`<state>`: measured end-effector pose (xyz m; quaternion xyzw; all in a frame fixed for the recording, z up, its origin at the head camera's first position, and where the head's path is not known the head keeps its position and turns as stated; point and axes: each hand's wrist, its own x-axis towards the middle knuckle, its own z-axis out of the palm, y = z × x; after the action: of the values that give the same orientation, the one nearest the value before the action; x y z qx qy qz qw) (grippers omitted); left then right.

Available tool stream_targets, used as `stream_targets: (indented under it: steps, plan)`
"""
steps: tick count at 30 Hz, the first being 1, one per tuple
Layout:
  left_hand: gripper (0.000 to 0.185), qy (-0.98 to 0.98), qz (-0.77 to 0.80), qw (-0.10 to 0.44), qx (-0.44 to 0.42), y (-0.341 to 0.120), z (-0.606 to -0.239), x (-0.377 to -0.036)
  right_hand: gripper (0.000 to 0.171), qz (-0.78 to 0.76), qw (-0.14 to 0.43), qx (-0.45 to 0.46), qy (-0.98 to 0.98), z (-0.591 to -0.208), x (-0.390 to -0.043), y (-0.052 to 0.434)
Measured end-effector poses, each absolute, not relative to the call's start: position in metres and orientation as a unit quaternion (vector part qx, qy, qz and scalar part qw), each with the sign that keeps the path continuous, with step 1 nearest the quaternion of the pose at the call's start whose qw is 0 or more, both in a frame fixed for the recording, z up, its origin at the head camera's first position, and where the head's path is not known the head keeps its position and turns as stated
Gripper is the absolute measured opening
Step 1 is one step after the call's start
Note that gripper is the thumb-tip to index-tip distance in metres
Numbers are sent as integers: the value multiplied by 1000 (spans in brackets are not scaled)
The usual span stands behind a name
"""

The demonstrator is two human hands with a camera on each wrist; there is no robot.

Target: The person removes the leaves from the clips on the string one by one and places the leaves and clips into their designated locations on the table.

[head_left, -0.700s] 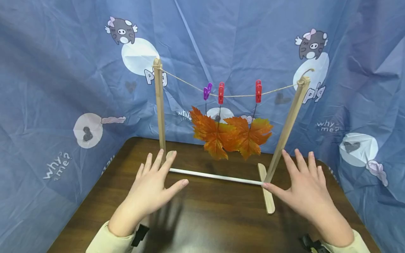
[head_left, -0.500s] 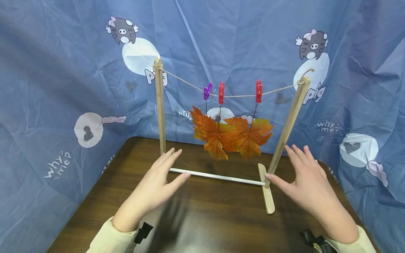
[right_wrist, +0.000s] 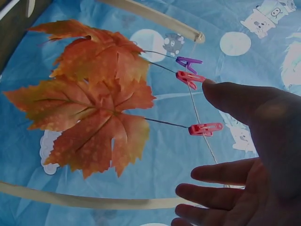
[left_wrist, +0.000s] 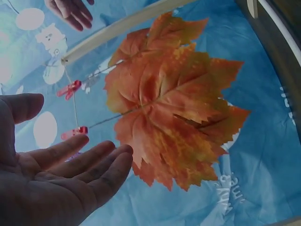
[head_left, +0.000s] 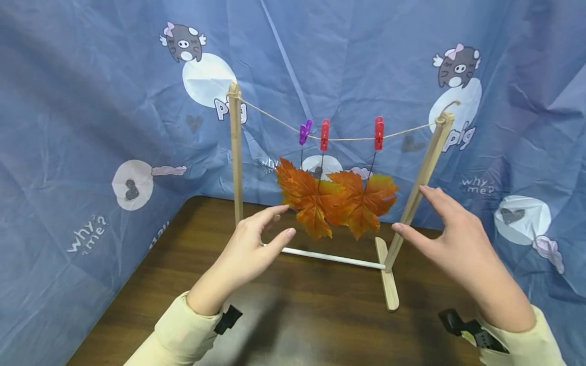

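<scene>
Fingers [left_wrist: 87, 158] and thumb wide apart on left hand [head_left: 249, 246], gripping nothing, close by the lower left of leaves [head_left: 316, 208]. Found right hand [head_left: 467, 244] likewise wide and unladen, beside right post [head_left: 430, 152]. Saw leaves hanging overlapped, by their stems, from purple peg [head_left: 305, 132] and two red pegs [head_left: 324, 134] on string [head_left: 350, 139], between left post [head_left: 235, 157] and right post.

In right wrist view, made out all three pegs, a stem at each; in left wrist view, found purple peg nearly covered by fingers. From head view alone, saw pale sleeves [head_left: 183, 330] and black straps [head_left: 487, 339].

Lower down, noted white rod [head_left: 334, 258], wooden foot [head_left: 389, 290] and dark table [head_left: 320, 305]; behind, creased blue curtain [head_left: 329, 61] printed with pigs and words.

Lost rod's left end behind left hand, sleeves at frame edge. Could not tell thumb contact with red peg in right wrist view.
</scene>
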<state>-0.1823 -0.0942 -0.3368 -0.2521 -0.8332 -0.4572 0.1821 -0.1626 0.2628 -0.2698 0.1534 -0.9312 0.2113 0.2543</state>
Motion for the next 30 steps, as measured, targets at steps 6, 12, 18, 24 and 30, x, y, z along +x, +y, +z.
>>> stream_targets:
  steps: [6,12,18,24,30]
  plan:
    - [54,-835,-418,214,-287,-86,-332,-186,87,207,248,170,-931,-269,-163,259]
    - [54,-829,-420,228,-293,-80,-329,-187,88,199,247,174,-932,-266,-164,258]
    - [43,-811,-477,204,-272,-63,-315,-190,84,203,276,184,-921,-252,-168,254]
    - [33,-768,-528,196,-305,-40,-301,-202,71,205,316,193,-906,-233,-176,252]
    - [28,-746,-560,174,-317,-22,-293,-216,61,229,314,175,-904,-214,-182,249]
